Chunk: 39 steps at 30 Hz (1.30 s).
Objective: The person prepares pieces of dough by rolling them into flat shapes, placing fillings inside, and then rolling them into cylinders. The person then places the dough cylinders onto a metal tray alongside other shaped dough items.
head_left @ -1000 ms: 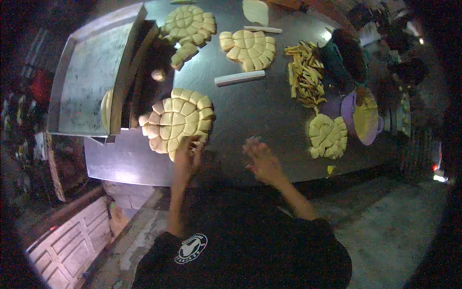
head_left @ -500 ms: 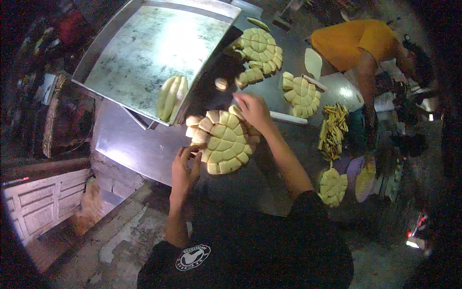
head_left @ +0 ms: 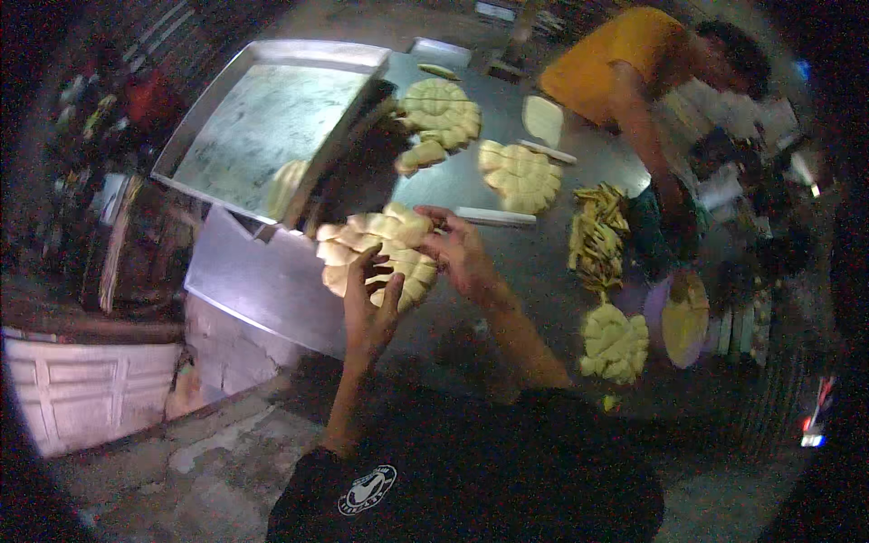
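A round, flat cluster of dough pieces (head_left: pixel 398 231) lies on the metal table in front of me, pale yellow with lighter pieces on its left. My left hand (head_left: pixel 369 303) is over its near side, fingers and thumb apart, covering some pieces. At the cluster's right edge is my right hand (head_left: pixel 463 256), fingers bent but spaced apart, the tips touching the dough. Just beyond it lies a white rod (head_left: pixel 496 216). Whether either palm hides a loose piece cannot be seen.
A large metal tray (head_left: pixel 272 113) with long dough strips (head_left: pixel 287 187) stands at the far left. Other dough clusters (head_left: pixel 441 110) (head_left: pixel 520 177) lie farther back. A pile of dough strips (head_left: pixel 597 237) and a purple bowl (head_left: pixel 665 321) are at right. Across the table a person in orange (head_left: pixel 615 68) leans in.
My left hand has moved from the cluster's left edge onto its near side. My right hand has drawn back from its far edge to its right side. The whole view has shifted.
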Each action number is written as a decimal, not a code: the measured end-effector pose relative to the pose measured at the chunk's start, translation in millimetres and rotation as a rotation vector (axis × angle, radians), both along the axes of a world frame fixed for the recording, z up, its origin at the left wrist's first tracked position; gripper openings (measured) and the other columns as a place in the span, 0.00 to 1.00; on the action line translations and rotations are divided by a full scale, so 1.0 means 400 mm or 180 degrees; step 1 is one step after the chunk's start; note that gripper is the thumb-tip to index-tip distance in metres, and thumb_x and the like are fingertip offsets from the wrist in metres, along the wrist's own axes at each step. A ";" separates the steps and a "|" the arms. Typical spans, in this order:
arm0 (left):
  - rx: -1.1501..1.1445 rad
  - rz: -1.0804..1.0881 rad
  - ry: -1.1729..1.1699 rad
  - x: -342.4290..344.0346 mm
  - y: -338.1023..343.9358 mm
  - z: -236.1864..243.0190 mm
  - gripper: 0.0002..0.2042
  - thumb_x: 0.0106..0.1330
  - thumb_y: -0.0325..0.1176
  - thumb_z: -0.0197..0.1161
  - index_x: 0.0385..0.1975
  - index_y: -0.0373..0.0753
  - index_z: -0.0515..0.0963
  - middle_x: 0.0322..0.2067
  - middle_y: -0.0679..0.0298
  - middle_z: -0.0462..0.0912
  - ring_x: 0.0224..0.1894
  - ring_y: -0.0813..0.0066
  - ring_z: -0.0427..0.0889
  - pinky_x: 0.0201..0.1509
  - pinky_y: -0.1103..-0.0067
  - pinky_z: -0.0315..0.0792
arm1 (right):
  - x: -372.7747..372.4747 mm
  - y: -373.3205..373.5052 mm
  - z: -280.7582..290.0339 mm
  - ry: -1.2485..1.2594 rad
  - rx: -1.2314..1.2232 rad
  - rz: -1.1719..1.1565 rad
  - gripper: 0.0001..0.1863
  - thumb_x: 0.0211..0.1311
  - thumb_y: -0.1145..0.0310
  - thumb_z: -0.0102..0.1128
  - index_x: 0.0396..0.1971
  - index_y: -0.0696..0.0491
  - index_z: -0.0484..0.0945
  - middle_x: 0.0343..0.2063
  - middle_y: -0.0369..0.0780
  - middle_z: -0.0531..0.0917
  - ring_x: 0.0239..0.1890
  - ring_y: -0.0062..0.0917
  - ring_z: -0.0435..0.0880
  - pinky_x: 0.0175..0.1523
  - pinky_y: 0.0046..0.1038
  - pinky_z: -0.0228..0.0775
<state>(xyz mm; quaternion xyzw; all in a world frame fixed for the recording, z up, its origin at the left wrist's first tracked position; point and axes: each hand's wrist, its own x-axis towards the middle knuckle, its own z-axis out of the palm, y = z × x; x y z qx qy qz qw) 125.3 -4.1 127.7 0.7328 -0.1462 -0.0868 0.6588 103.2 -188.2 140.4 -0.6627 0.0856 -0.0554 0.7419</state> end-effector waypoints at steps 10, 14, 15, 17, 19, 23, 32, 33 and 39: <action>-0.0694 -0.1715 -0.0219 -0.470 -0.400 0.118 0.09 0.65 0.23 0.63 0.44 0.33 0.75 0.43 0.60 0.75 0.46 0.72 0.78 0.52 0.77 0.75 | -0.723 -0.158 0.107 -0.0465 0.0386 -0.1907 0.19 0.60 0.74 0.66 0.53 0.59 0.78 0.48 0.41 0.81 0.54 0.28 0.79 0.58 0.28 0.74; -0.0965 -0.2418 -0.0582 -0.628 -0.484 0.092 0.18 0.71 0.44 0.54 0.44 0.32 0.77 0.45 0.56 0.76 0.48 0.64 0.78 0.54 0.72 0.73 | -0.902 -0.219 0.064 -0.1189 0.0719 -0.2553 0.18 0.57 0.75 0.69 0.48 0.59 0.81 0.47 0.39 0.81 0.51 0.26 0.79 0.56 0.26 0.75; -0.1045 -0.2540 -0.0706 -0.656 -0.499 0.089 0.24 0.73 0.52 0.52 0.44 0.32 0.77 0.45 0.55 0.76 0.48 0.62 0.78 0.54 0.70 0.72 | -0.932 -0.221 0.074 -0.1323 0.0569 -0.2823 0.17 0.57 0.74 0.69 0.47 0.59 0.82 0.47 0.39 0.81 0.49 0.26 0.80 0.55 0.26 0.75; -0.1326 -0.2298 -0.1442 -0.715 -0.527 0.114 0.36 0.71 0.65 0.41 0.45 0.32 0.78 0.44 0.51 0.79 0.48 0.55 0.79 0.55 0.64 0.71 | -1.012 -0.229 0.042 -0.1004 0.0876 -0.2800 0.19 0.55 0.73 0.71 0.47 0.59 0.81 0.47 0.40 0.81 0.47 0.25 0.80 0.53 0.26 0.75; -0.1658 -0.2150 -0.2282 -0.754 -0.580 0.153 0.37 0.68 0.67 0.44 0.44 0.32 0.78 0.42 0.50 0.80 0.48 0.54 0.79 0.56 0.62 0.70 | -1.080 -0.236 -0.016 -0.0923 0.0875 -0.2671 0.23 0.54 0.71 0.73 0.50 0.60 0.78 0.48 0.40 0.80 0.47 0.24 0.80 0.52 0.27 0.75; -0.2196 -0.3204 -0.3335 -0.726 -0.610 0.088 0.36 0.64 0.66 0.51 0.51 0.33 0.72 0.44 0.51 0.79 0.51 0.55 0.79 0.58 0.62 0.71 | -1.072 -0.233 0.012 -0.1284 0.0548 -0.2456 0.39 0.53 0.60 0.75 0.62 0.59 0.67 0.50 0.40 0.78 0.47 0.23 0.79 0.53 0.28 0.74; -0.1985 -0.2949 0.1446 -0.879 -0.683 -0.106 0.34 0.62 0.54 0.64 0.59 0.36 0.64 0.47 0.51 0.78 0.53 0.56 0.78 0.60 0.64 0.71 | -0.996 -0.316 0.139 -0.0497 0.0784 -0.2893 0.45 0.57 0.58 0.71 0.69 0.56 0.57 0.49 0.39 0.78 0.48 0.22 0.79 0.55 0.27 0.72; -0.2029 -0.3040 0.1438 -0.868 -0.716 -0.105 0.34 0.61 0.52 0.65 0.60 0.37 0.63 0.48 0.51 0.78 0.54 0.56 0.77 0.60 0.65 0.71 | -1.009 -0.363 0.091 -0.0949 0.1434 -0.2624 0.43 0.58 0.61 0.70 0.69 0.55 0.57 0.50 0.40 0.78 0.47 0.23 0.79 0.53 0.27 0.73; -0.0465 -0.3193 -0.1279 -0.567 -0.961 -0.134 0.29 0.60 0.38 0.70 0.60 0.43 0.68 0.55 0.54 0.73 0.60 0.55 0.71 0.63 0.65 0.68 | -1.011 -0.660 -0.011 -0.0560 0.1289 -0.2752 0.36 0.60 0.68 0.66 0.68 0.50 0.62 0.50 0.42 0.81 0.37 0.24 0.82 0.37 0.27 0.80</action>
